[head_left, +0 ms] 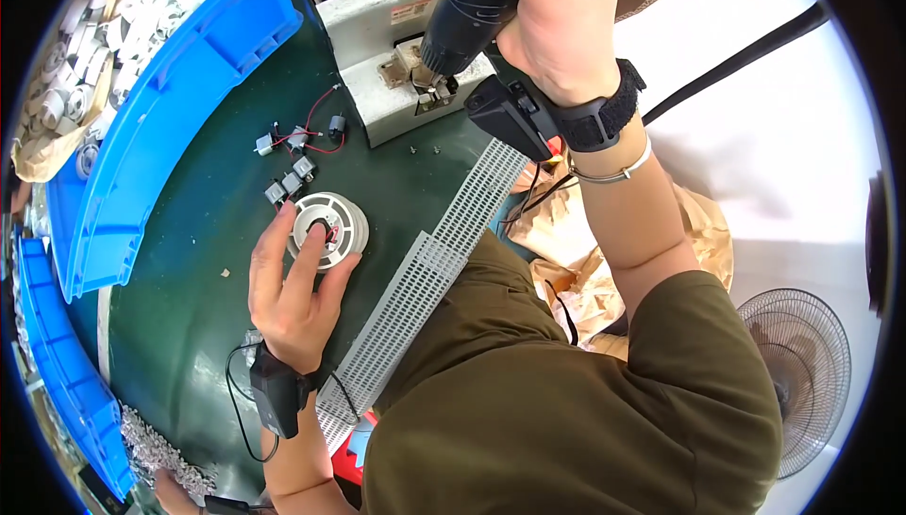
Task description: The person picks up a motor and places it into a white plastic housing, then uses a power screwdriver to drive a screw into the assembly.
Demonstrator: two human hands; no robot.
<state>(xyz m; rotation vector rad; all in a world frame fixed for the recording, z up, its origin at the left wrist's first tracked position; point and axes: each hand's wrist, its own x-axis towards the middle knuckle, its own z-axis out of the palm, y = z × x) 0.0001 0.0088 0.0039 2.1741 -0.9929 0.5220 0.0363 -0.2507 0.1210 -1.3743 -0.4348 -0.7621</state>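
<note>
My left hand [297,298] grips a white round plastic housing [351,229] on the green table, thumb at its side and fingertips over its spoked face. Dark and red bits, perhaps wires, show at its centre beneath a finger. My right hand [562,19] is wrapped round a black electric screwdriver [462,24], pointed down. Its tip meets the small metal outlet of a grey screw feeder [377,81]; the exact contact is hard to make out. Several small silver motors [291,182] lie just beyond the housing, some with red wires [321,142]. Two tiny screws [412,150] lie before the feeder.
Blue bins [179,118] stand at the left, the far one heaped with white plastic parts [104,52]. A perforated white strip [406,298] runs along the table's near edge. Small metallic parts [156,449] and another person's hand [175,494] are at lower left. A fan [797,383] stands right.
</note>
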